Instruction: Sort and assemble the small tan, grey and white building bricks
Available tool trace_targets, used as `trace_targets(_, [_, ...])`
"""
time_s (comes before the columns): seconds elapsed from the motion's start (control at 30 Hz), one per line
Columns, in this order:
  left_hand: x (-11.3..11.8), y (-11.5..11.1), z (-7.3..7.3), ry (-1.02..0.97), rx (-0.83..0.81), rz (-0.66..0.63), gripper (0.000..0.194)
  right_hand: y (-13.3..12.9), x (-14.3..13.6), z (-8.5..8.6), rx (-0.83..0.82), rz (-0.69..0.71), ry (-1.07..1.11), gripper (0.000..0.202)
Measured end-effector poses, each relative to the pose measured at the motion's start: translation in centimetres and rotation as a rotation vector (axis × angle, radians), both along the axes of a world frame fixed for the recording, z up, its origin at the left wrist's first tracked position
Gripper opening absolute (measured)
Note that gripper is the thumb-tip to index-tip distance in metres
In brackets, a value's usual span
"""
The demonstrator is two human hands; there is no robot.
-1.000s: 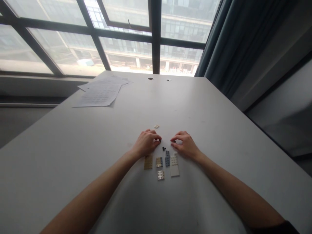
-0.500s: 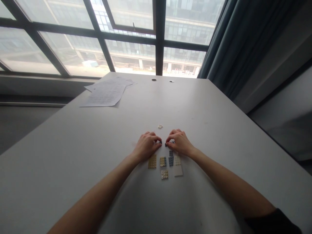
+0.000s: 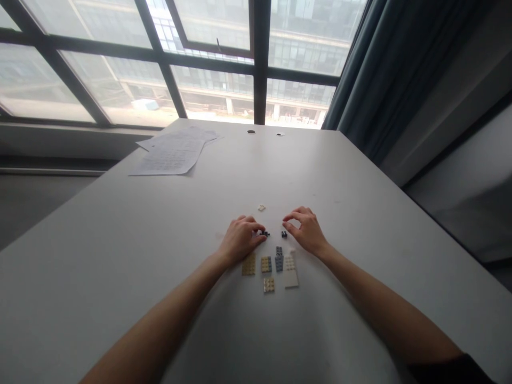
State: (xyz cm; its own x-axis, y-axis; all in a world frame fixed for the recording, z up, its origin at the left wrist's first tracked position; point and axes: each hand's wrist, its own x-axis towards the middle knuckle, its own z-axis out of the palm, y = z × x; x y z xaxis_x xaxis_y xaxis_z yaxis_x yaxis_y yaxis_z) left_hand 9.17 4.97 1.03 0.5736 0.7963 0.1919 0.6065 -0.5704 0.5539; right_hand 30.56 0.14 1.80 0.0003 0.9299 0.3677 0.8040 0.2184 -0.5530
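Note:
My left hand (image 3: 244, 237) rests on the table, thumb and fingers closed on small black building bricks (image 3: 266, 233) whose right end sticks out past the fingertips. My right hand (image 3: 307, 229) hovers to the right, thumb and index finger apart with nothing between them. Just below its fingertips lies a separate small black brick (image 3: 284, 234). Nearer to me are a tan plate (image 3: 248, 264), a tan and grey-blue plate (image 3: 266, 264), a grey plate (image 3: 279, 263), a dark grey piece (image 3: 279, 250), a white plate (image 3: 290, 277) and a smaller tan plate (image 3: 269, 285).
A small white studded piece (image 3: 261, 207) lies beyond the hands on the white table (image 3: 336, 298). Printed papers (image 3: 168, 154) spread over the far left corner. Two round holes sit near the back edge, before a window. A dark curtain (image 3: 368, 74) hangs at the right.
My right hand has opened and moved right, away from the left one. A black piece now shows at the left fingertips, and the separate black brick is uncovered on the table.

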Motion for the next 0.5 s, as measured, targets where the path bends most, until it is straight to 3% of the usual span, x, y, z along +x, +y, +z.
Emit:
trace_targets(0.27, [0.5,-0.1,-0.1,-0.286,-0.192,0.029,0.01,-2.6,3.5,-1.7,-0.013,-0.068,0.006,0.007])
trace_targets(0.5, [-0.3,-0.8,1.8,-0.78,-0.444,0.182,0.053,-2.8,4.4,-2.3,0.061,-0.119,0.117,0.01])
